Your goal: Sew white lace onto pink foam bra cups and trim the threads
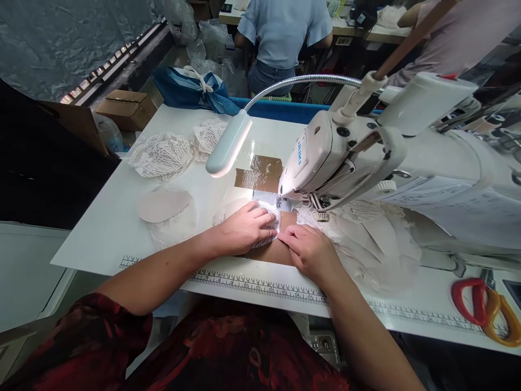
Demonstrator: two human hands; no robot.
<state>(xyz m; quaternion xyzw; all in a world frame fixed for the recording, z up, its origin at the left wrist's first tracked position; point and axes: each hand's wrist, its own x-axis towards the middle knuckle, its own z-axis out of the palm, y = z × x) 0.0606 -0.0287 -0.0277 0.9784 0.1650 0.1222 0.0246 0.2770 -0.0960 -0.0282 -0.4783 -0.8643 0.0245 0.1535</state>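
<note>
A white lace piece lies under the needle area of the white sewing machine. Over its left side rests my left hand, with bent fingers pressing it down and the thumb at its near edge. My right hand pinches that same edge with thumb and forefinger, close to my left thumb; the other fingers are curled. Beneath the hands, brown tape covers part of the machine bed. The lamp's light falls on the lace. Exactly what lies between the fingertips is partly hidden.
Lace pieces lie at the far left, with pale fabric cups nearer. More sheer fabric is heaped right of the needle. A lamp hangs overhead. Scissors lie at right by the printed ruler. Two people sit beyond.
</note>
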